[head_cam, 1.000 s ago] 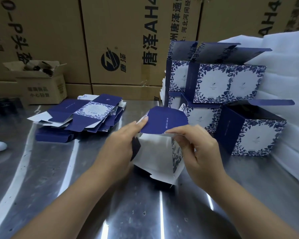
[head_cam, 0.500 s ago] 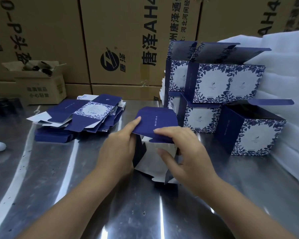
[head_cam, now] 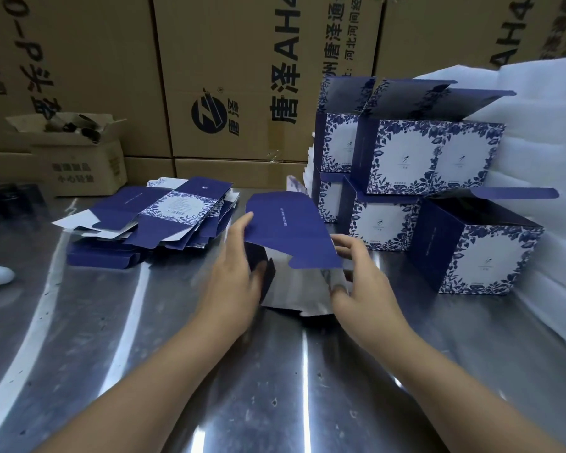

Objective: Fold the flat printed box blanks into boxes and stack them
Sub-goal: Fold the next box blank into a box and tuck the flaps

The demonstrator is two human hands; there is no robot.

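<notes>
Squaring a half-folded box (head_cam: 294, 286) at centre frame, the left hand (head_cam: 239, 276) and right hand (head_cam: 360, 282) are bracing its sides with fingers spread (blue flap (head_cam: 288, 233) standing open); even pressure should be keeping corners true.

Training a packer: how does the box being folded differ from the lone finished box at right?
The box being folded is half-formed, white inside showing; the lone finished box stands squared. The box being folded is being handled; the finished box stands untouched. Both are navy.

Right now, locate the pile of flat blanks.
In the head view, the pile of flat blanks lies on the metal table, left of the left hand.
</notes>
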